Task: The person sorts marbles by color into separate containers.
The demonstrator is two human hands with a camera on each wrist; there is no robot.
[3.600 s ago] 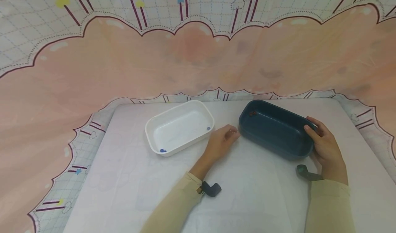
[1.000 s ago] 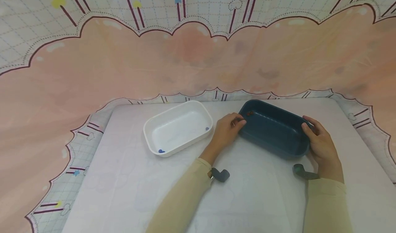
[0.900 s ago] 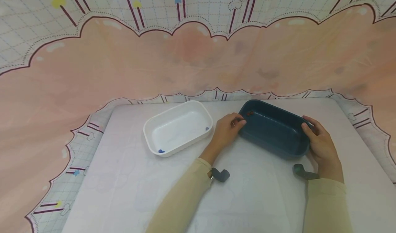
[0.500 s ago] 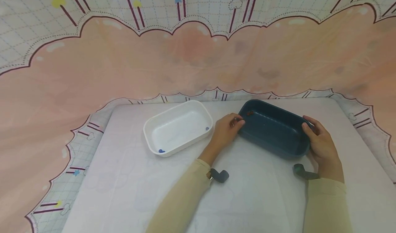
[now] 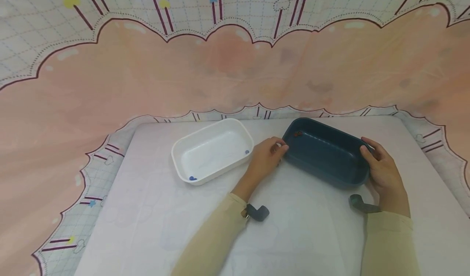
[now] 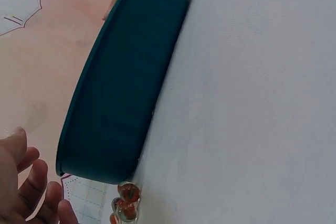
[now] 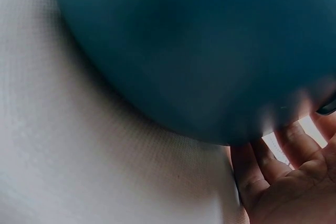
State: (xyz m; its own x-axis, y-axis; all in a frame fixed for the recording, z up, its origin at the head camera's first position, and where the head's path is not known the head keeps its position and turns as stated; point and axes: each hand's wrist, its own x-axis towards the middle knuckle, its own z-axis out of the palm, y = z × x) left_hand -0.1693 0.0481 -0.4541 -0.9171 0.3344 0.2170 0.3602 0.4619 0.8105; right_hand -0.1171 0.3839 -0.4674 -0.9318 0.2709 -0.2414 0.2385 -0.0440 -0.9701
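Observation:
My right hand [image 5: 385,174] grips the right end of a dark blue rectangular dish [image 5: 327,153], thumb at the rim and fingers along the outer wall. The right wrist view shows those fingers [image 7: 299,150] against the dish. By the dish's left end is my left hand [image 5: 265,155], fingers loosely bent; in the left wrist view they hold nothing and stand apart from the dish wall [image 6: 115,87]. Several clear glass marbles with red inside [image 6: 127,208] lie on the table against the dish's end. Small reddish-brown things [image 5: 298,133] sit inside its far left corner.
Left of the hands stands a white rectangular dish [image 5: 213,151] with a few small blue balls [image 5: 192,178] in its near left corner and another blue ball [image 5: 247,152] at its right end. A white cloth covers the table [image 5: 301,235]; a patterned curtain [image 5: 183,76] hangs behind.
My left hand first went right and up to the dark dish's left end, then drew back slightly left and down. The right hand keeps its grip; both dishes stay in place.

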